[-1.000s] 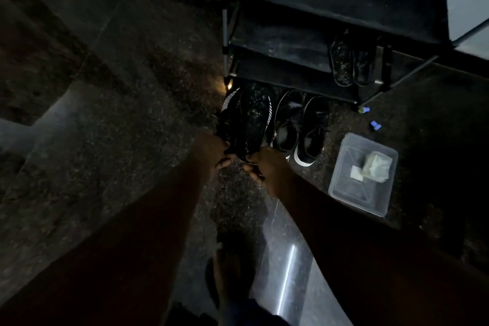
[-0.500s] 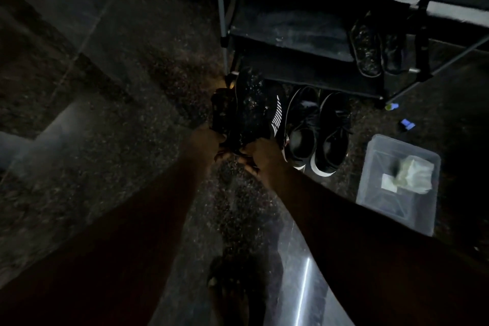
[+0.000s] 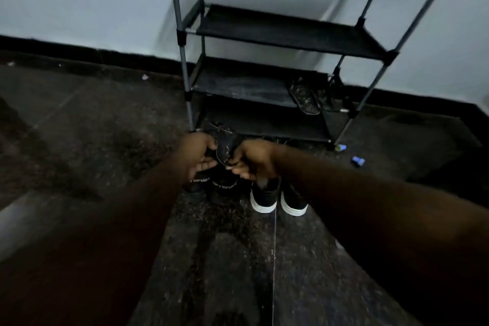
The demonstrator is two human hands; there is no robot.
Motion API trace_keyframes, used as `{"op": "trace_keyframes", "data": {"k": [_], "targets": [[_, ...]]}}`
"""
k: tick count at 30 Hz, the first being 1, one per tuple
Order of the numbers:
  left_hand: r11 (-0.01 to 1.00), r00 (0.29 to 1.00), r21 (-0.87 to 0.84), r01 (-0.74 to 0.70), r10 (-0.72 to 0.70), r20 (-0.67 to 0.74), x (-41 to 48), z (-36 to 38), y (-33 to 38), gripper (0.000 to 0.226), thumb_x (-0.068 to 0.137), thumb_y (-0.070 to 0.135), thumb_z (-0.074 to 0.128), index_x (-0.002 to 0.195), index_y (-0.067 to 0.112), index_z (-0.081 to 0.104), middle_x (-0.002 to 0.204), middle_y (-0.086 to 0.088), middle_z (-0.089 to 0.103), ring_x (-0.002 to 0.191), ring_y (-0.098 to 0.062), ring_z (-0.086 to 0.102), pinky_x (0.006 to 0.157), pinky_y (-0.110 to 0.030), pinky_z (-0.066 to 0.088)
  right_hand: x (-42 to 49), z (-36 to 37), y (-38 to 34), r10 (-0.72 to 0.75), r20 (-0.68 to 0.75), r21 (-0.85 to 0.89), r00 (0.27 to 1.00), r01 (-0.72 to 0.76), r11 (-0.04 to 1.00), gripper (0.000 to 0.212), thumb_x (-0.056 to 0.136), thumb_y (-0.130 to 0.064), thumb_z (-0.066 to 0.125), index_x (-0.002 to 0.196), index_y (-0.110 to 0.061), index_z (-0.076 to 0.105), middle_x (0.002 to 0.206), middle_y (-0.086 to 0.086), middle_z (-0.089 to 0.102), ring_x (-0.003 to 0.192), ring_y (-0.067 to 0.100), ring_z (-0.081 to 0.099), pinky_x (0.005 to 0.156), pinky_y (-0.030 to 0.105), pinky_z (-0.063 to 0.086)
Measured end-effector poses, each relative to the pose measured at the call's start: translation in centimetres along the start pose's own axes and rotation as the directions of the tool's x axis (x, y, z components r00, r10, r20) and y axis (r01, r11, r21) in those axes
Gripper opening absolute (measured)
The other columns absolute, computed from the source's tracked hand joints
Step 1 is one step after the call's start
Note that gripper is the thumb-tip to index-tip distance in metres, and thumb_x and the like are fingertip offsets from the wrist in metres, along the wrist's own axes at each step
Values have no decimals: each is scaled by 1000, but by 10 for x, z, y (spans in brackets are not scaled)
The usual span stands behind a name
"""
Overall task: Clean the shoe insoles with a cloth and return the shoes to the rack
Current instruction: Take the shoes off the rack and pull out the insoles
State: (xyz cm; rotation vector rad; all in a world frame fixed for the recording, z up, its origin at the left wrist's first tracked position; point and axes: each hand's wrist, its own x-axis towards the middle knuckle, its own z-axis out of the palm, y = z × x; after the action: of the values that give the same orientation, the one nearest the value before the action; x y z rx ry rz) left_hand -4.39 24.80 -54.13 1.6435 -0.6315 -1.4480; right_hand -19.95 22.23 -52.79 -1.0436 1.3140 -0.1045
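Head view, dim light. Both arms reach forward over the dark speckled floor (image 3: pixel 105 140) toward the rack (image 3: pixel 277 32), which stands against the pale wall (image 3: pixel 92 2).

The left hand (image 3: pixel 198 156) and right hand (image 3: pixel 254 159) meet just in front of the rack's lowest shelf. Each grip is closed, fingers curled on the black shoes (image 3: pixel 225 184) (heels toward the camera, white "SPORT" lettering on each). A dark, speckled part rises between the two hands; whether it is a sole or an insole cannot be told. Whether the pair touches the floor cannot be told either.

Just to the right, the white-soled shoes (image 3: pixel 264 200) stand on the floor, partly hidden by the right hand. A worn dark pair (image 3: pixel 304 99) lies on the right end of the rack's middle shelf. Two small blue bits (image 3: pixel 358 160) lie on the floor near the rack's right foot.
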Motion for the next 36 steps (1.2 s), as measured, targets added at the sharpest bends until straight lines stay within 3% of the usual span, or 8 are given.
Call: {"op": "trace_keyframes", "data": {"k": [3,6,9,15,18,25,30,36], "targets": [[983,984,-61,-173,175,29,-54,15,17,15,85,4,51,86,15,61,94,-7,67,83,-21,64,60,-29,54,-70,-14,-11,-87,-67,-109,994,79,991,27,98,-15,48,78,-13,66,63,-8,67,58,3,56,61,17,40],[958,959,-92,-270,277,63,-125,28,20,17,83,0,51,82,14,62,87,-7,66,77,-21,64,55,-27,53,-140,3,11,-183,-167,-27,969,180,983,26,98,-15,49,77,-13,64,63,-5,66,60,6,54,60,18,43],[959,959,-86,-270,275,60,-196,37,3,19,83,-3,51,78,13,60,74,-4,62,68,-20,60,53,-27,50,-187,37,62,-243,-281,101,928,281,954,21,96,-11,50,78,-13,61,71,2,62,60,11,54,55,22,42],[964,962,-20,-264,265,61,-287,37,-52,17,83,-2,51,80,11,61,78,-7,63,69,-24,60,46,-24,51,-253,87,146,-323,-429,266,843,460,847,24,92,-4,49,70,-10,56,65,10,55,52,19,47,52,25,31],[968,967,-4,-250,249,59,-316,33,-72,16,85,-2,52,82,11,61,83,-9,65,75,-25,63,56,-30,54,-277,96,167,-318,-446,221,837,447,867,24,92,-6,52,70,-10,59,58,6,58,48,16,50,51,22,37],[954,954,25,-299,299,3,-335,26,-81,26,96,-4,42,96,18,55,83,-6,65,71,-18,61,52,-28,53,-294,116,174,-321,-422,223,848,440,870,23,92,-8,48,72,-14,56,70,6,59,57,16,52,55,23,38],[954,955,42,-297,297,-10,-329,11,-107,49,100,2,35,141,26,46,97,-1,65,76,-14,60,60,-30,56,-276,135,186,-293,-388,246,874,405,881,20,89,-5,49,74,-17,53,72,4,56,60,16,53,57,26,40],[968,966,45,-247,242,85,-301,6,-132,49,100,1,37,131,38,46,92,2,64,75,-13,57,70,-34,56,-236,136,201,-228,-379,281,897,346,895,22,92,-3,46,75,-16,53,67,2,55,57,14,50,56,26,38]]}}
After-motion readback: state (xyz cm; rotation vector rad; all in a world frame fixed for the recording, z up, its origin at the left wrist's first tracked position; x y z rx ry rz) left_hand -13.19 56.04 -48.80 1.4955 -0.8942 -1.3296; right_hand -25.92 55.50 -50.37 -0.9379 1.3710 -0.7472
